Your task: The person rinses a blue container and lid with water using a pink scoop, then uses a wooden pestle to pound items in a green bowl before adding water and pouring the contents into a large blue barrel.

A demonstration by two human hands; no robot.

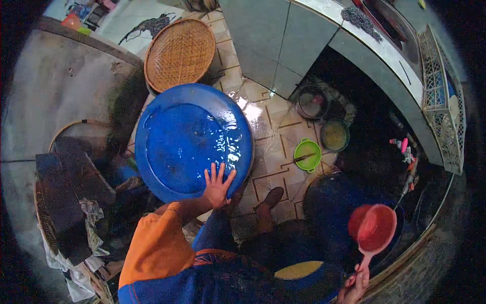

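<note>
Below the head camera, I see my left hand [218, 186] pressed flat, fingers spread, against the lower edge of a large round blue plastic basin lid [192, 139]. The hand is released rather than clenched; it steadies the wet, shiny disc without grasping it. The disc stands tilted just above my knees, over a tiled floor [276, 124] of pale squares with dark lines. My left arm wears an orange sleeve [157, 243].

At the lower right, my right hand [355, 288] is clenched around the handle of a red plastic dipper with a round bowl [373, 229]. The dipper is held upright, its bowl above a dark blue barrel [334, 202] that sits beside my right leg.

Behind the blue disc, touching its upper edge, leans a round woven bamboo tray [179, 53]. To the right on the floor lies a small green plastic bowl with handles [308, 154], and near it a round pot of yellowish liquid [334, 135] and a dark metal pot [312, 101]. A grey counter [377, 55] runs along the upper right, with a white wire dish rack [440, 96] at its far end.
</note>
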